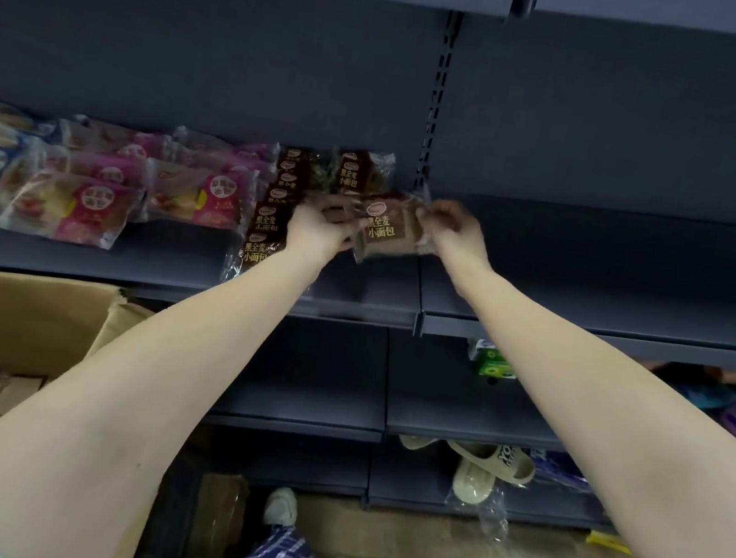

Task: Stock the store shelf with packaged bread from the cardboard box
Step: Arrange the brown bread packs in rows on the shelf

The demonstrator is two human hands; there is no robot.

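Fingers (335,215) of the left hand (316,229) and right hand (455,232) are pinched on opposite ends of a bread pack (387,233), held just above the shelf (363,299); judged light, soft and slippery, it is best gripped by its crimped ends.
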